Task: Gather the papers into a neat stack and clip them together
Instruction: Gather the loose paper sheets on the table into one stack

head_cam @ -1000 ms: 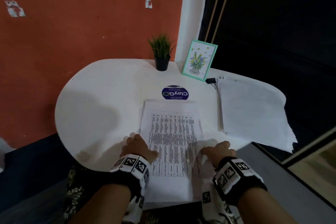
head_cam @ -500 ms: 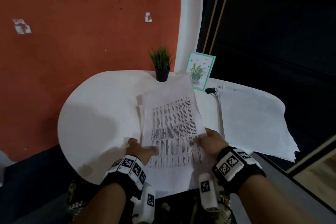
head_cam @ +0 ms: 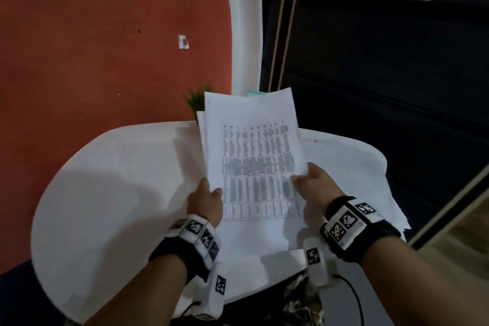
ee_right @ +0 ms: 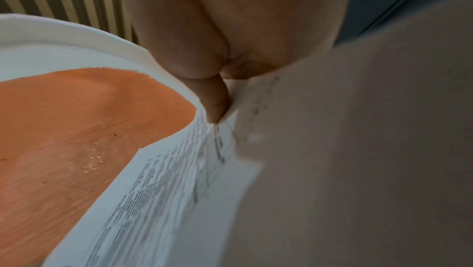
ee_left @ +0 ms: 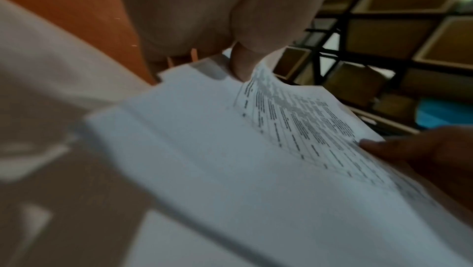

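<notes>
We lift the printed papers [head_cam: 254,164] above the worktop [head_cam: 111,193], left hand [head_cam: 205,200] and right hand [head_cam: 315,185] pinching opposite side edges.

Bare forearms, left hand [head_cam: 205,200] and right hand [head_cam: 315,188] uncovered, black wrist straps [head_cam: 352,230] each carrying white blocks printed with black square markers, white camera pods [head_cam: 316,259] beneath, thin black cable [head_cam: 354,296] trailing from right pod

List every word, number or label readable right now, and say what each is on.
None can be read.
Printed table on the top sheet of the papers: rows of text, too blurred.
Square black-and-white code markers on the wristbands: patterns only, no words.
</notes>
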{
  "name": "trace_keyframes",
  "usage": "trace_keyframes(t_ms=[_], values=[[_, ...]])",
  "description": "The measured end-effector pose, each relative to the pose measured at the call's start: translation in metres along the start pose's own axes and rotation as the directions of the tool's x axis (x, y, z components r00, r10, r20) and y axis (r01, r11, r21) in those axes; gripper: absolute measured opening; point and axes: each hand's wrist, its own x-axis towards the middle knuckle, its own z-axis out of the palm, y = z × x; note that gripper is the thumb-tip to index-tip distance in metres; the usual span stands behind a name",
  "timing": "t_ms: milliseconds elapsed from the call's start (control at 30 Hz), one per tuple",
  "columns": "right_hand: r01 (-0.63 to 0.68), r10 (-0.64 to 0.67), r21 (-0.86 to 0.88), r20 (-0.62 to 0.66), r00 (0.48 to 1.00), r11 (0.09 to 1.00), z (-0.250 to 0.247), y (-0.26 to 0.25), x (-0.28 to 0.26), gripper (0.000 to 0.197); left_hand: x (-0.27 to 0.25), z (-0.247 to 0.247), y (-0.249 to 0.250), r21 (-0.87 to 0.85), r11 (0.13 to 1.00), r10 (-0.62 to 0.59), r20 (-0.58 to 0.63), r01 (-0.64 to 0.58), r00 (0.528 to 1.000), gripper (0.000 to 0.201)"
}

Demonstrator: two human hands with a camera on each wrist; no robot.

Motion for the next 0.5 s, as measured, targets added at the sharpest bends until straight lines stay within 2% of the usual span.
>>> trace_keyframes(t_ms=[133, 233, 300, 400, 500], values=[[-0.102, 0.109, 0.05, -0.158, 0.981, 0.993, -0.041, 0.023, 0.022, 0.015, 0.011, 0.049, 0.036, 0.112, 0.991, 0.057, 0.179, -0.078, 0.982, 0.058], [-0.114, 0.068, -0.18, -0.245, 0.967, 0.977, -0.081, 0.033, 0.041, 0.017, 0.021, 0.082, 0.058, 0.111, 0.988, 0.071, 0.262, -0.103, 0.962, 0.058], [-0.147, 0.066, -0.268, -0.289, 0.955, 0.952, -0.104, 0.039, 0.052, 0.016, 0.029, 0.102, 0.071, 0.107, 0.985, 0.098, 0.287, -0.134, 0.953, 0.054], [-0.24, 0.13, -0.294, -0.351, 0.927, 0.925, -0.131, 0.06, 0.069, 0.027, 0.043, 0.131, 0.088, 0.121, 0.976, 0.129, 0.345, -0.18, 0.93, 0.053], [-0.275, 0.15, -0.281, -0.395, 0.906, 0.92, -0.147, 0.084, 0.081, 0.026, 0.056, 0.16, 0.099, 0.147, 0.961, 0.16, 0.398, -0.236, 0.903, 0.051]])
